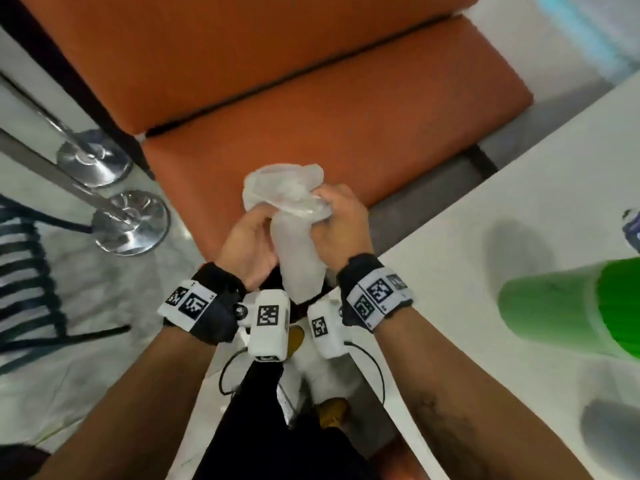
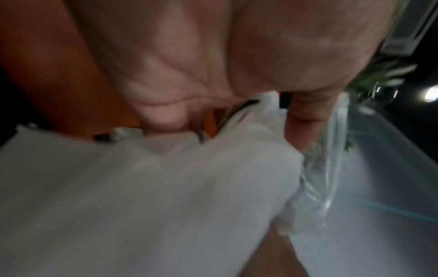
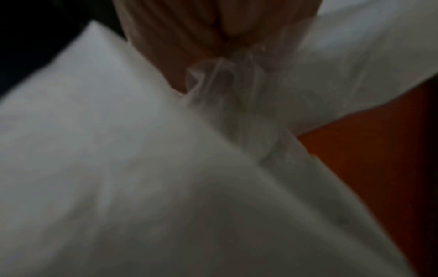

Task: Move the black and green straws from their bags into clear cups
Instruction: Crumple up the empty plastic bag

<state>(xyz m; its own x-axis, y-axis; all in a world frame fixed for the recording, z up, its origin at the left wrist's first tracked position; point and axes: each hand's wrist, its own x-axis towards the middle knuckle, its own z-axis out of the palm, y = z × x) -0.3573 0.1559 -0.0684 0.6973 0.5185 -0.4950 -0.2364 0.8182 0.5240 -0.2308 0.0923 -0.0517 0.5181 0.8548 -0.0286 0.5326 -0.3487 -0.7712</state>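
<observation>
I hold a cloudy white plastic bag (image 1: 298,261) upright in both hands over an orange seat. My left hand (image 1: 258,226) grips its left side. My right hand (image 1: 329,206) pinches the crumpled top of the plastic. What the bag holds is hidden. In the left wrist view my left hand (image 2: 166,120) curls against the bag (image 2: 142,187). In the right wrist view the fingers (image 3: 213,28) of my right hand bunch the gathered plastic (image 3: 237,97). A bundle of green straws (image 1: 571,306) in its wrap lies on the white table (image 1: 502,209) at the right. No black straws or cups show clearly.
The orange padded bench (image 1: 311,98) fills the upper middle. Two metal post bases (image 1: 131,221) stand on the floor at left, beside a black slatted chair (image 1: 27,271). A blue-topped object (image 1: 632,230) sits at the table's right edge.
</observation>
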